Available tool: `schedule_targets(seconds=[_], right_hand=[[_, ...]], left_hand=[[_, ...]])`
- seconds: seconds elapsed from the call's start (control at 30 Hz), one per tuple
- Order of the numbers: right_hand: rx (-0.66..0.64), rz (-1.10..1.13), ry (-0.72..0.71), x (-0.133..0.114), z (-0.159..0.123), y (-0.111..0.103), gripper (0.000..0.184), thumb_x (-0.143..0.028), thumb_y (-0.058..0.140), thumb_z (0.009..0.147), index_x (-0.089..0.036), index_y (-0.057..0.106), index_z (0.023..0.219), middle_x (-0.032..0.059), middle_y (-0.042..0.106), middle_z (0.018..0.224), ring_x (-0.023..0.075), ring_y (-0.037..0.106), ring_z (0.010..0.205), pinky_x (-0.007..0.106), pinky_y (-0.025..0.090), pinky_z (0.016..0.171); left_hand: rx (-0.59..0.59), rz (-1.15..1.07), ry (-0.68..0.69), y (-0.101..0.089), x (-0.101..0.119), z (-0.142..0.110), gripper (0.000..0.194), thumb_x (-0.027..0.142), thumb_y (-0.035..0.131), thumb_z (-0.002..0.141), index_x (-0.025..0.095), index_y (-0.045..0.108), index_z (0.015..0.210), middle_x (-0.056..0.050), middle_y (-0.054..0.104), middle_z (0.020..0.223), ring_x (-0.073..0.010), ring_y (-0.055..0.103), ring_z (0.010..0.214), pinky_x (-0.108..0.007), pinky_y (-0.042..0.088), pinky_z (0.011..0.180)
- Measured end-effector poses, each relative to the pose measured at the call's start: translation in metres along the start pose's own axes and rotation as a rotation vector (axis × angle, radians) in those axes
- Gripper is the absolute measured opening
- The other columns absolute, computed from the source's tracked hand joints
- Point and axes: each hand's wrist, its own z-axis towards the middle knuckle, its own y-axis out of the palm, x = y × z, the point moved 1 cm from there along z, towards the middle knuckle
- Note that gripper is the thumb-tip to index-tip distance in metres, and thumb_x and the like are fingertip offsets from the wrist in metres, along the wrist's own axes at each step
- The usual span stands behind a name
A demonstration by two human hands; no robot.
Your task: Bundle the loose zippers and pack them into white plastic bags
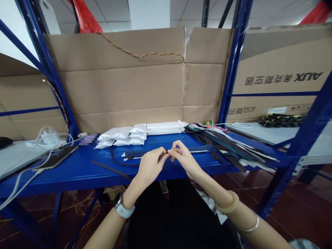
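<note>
My left hand [153, 162] and my right hand [183, 159] meet above the front of the blue table, thumb and fingertips pinched together on each. Whatever lies between the fingertips is too small or hidden to make out. Just behind them a dark blue zipper [202, 149] with white edges lies flat, its middle covered by the hands. A dark narrow strip [110, 168] runs along the table toward my left wrist, where it passes out of sight. To the right lies a fanned pile of zippers [233, 143] in dark, teal and white.
White plastic packets [121, 135] and a white stack [164, 128] line the back against a cardboard panel [124, 86]. At left are a phone [55, 157] and white cables [45, 138]. Blue posts [234, 65] frame the table [77, 176]; black-and-yellow items [282, 120] lie beyond, right.
</note>
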Motion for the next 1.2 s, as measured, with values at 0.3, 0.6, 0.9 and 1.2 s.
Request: schedule_targets(seconds=[0.3, 0.6, 0.9, 1.2], right_hand=[[-0.040, -0.195, -0.127, 0.007, 0.003, -0.007, 0.031, -0.034, 0.060, 0.080, -0.026, 0.037, 0.099, -0.0074, 0.045, 0.063, 0.0124, 0.045, 0.055, 0.026, 0.036, 0.057], [-0.072, -0.185, -0.134, -0.015, -0.002, -0.008, 0.032, -0.033, 0.061, 0.081, -0.026, 0.036, 0.100, -0.0072, 0.046, 0.064, 0.0121, 0.047, 0.057, 0.028, 0.038, 0.061], [0.272, -0.149, -0.218, -0.032, 0.019, -0.073, 0.039, -0.032, 0.071, 0.070, -0.026, 0.039, 0.092, -0.0077, 0.048, 0.062, 0.0112, 0.050, 0.053, 0.026, 0.040, 0.056], [0.632, -0.208, -0.413, -0.067, 0.017, -0.176, 0.042, -0.020, 0.074, 0.062, -0.026, 0.042, 0.089, -0.0048, 0.049, 0.060, 0.0124, 0.050, 0.051, 0.032, 0.041, 0.060]], left_hand=[[-0.039, 0.333, 0.052, -0.005, 0.000, -0.002, 0.028, 0.032, 0.033, 0.096, 0.021, 0.055, 0.083, -0.003, 0.066, 0.082, -0.0171, 0.061, 0.073, -0.026, 0.031, 0.055], [-0.036, 0.403, 0.157, -0.015, 0.005, -0.002, 0.029, 0.032, 0.032, 0.096, 0.021, 0.056, 0.084, -0.002, 0.065, 0.081, -0.0157, 0.060, 0.074, -0.026, 0.027, 0.053], [0.068, 0.552, 0.001, -0.048, -0.044, 0.001, 0.031, 0.037, 0.032, 0.095, 0.022, 0.059, 0.088, -0.003, 0.068, 0.082, -0.0177, 0.061, 0.075, -0.026, 0.028, 0.055], [0.237, 0.608, -0.208, -0.116, -0.097, -0.014, 0.026, 0.040, 0.040, 0.091, 0.025, 0.061, 0.087, -0.003, 0.068, 0.080, -0.0203, 0.060, 0.071, -0.026, 0.027, 0.055]])
